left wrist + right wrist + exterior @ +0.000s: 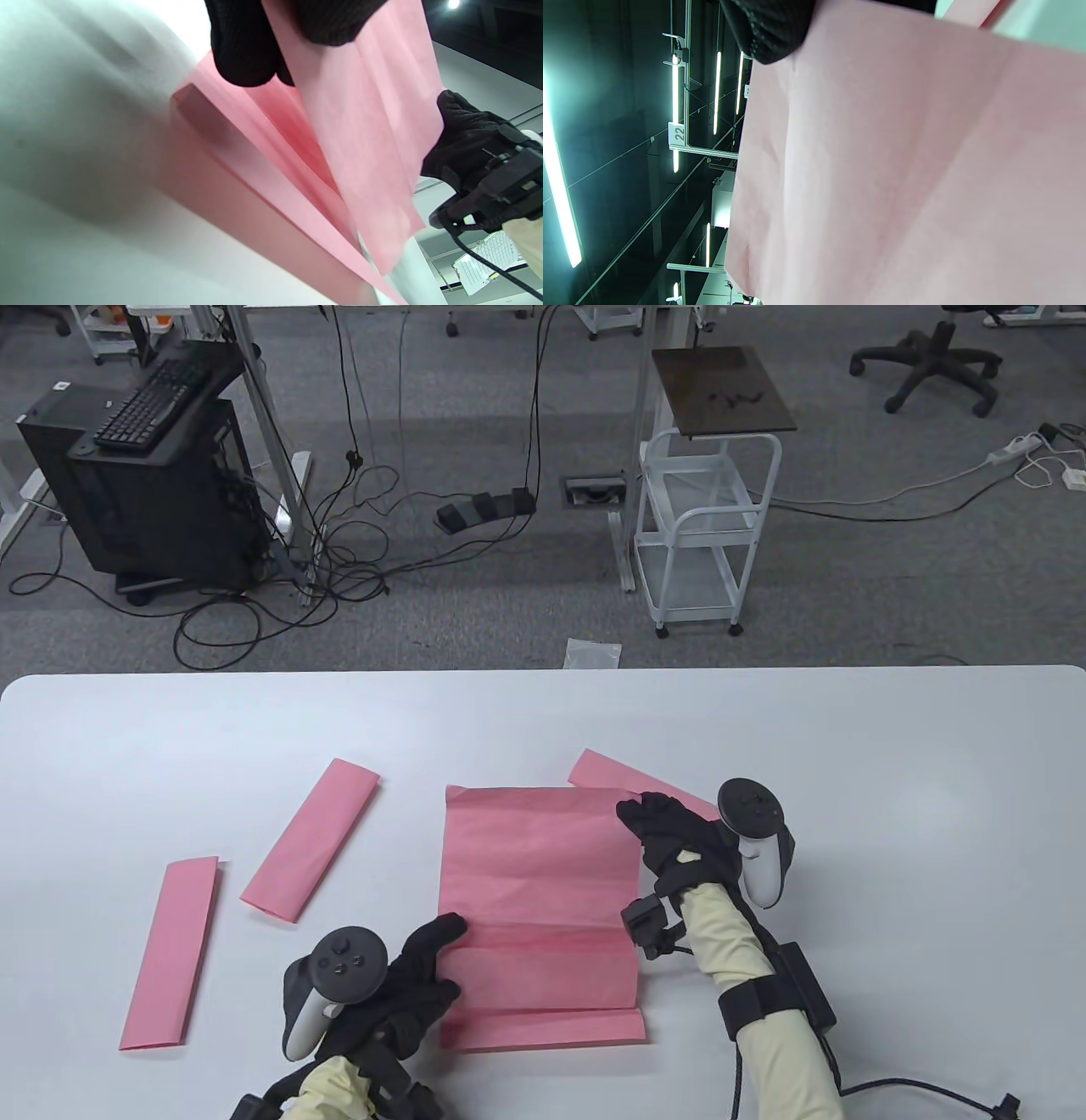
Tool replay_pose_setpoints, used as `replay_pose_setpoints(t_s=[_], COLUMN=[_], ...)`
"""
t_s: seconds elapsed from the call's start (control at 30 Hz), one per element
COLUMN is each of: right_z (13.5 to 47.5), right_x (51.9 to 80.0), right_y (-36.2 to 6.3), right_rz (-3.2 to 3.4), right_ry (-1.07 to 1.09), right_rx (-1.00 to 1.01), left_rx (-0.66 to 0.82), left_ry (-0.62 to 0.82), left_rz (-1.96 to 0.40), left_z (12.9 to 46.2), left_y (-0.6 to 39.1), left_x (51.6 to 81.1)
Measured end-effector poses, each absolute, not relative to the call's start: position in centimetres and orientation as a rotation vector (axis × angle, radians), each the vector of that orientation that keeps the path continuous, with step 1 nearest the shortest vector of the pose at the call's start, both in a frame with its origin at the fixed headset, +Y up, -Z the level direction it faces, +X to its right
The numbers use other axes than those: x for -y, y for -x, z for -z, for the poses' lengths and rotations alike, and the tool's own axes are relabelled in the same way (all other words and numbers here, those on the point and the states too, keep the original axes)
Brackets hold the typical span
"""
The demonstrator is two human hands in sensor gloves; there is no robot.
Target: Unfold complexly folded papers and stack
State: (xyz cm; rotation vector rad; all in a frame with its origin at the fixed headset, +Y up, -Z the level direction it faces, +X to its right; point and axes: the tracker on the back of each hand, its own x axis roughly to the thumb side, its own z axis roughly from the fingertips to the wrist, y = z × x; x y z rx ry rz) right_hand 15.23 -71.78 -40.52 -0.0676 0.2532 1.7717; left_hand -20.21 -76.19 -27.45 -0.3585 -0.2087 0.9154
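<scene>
Holding the half-opened pink sheet (pixel 540 899) at two points, you have your left hand (pixel 399 984) gripping its left edge low down and your right hand (pixel 679 840) pinching the upper right corner; hands well apart, each clamped on the paper; the left wrist view shows paper passing between the left fingers (pixel 242 51), the right wrist view shows a fingertip (pixel 768 34) on the sheet's edge. Sheet sits near the middle of the table (pixel 891 746), toward its near edge; long axis runs near edge to far edge, top edge pointing away from you; one folded band remains along the bottom, so I'd judge the unfolding not finished.

To do this step well: keep the left hand anchoring, draw the right hand outward and up gently so the panel opens along its crease, don't yank, thin paper likely tears at folds; then flip the bottom band open and smooth flat.

Three folded strips wait: one (pixel 170 954) near the left edge, long axis roughly near-to-far; a second (pixel 311 838) just right of it, tilted toward the far right; a third (pixel 611 774) partly hidden behind the sheet and right hand.
</scene>
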Motion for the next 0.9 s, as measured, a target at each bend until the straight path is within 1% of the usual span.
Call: replay_pose_setpoints(t_s=[0.3,0.47,0.63,0.73,0.77,0.83,0.9], right_z=[40.6,40.7,40.8,41.0,41.0,41.1,41.1], right_x=[71.9,71.9,72.1,72.3,72.5,72.8,73.2], right_y=[-14.9,-14.7,-14.5,-14.4,-14.3,-14.2,-13.9], right_rz=[-1.794,-1.801,-1.82,-1.835,-1.836,-1.84,-1.845], right_ry=[0.064,0.067,0.079,0.094,0.1,0.107,0.11], right_rx=[-0.261,-0.266,-0.27,-0.27,-0.271,-0.273,-0.282], left_rx=[0.222,0.221,0.236,0.327,0.366,0.39,0.406], left_ry=[0.292,0.298,0.27,0.194,0.22,0.266,0.361], left_rz=[-0.867,-0.883,-0.837,-0.704,-0.649,-0.643,-0.663], left_z=[27.7,27.6,27.2,27.2,27.3,27.3,27.4], left_y=[20.5,20.4,20.0,19.8,19.8,19.7,19.7], left_x=[76.2,76.2,76.0,75.3,75.2,75.2,75.6])
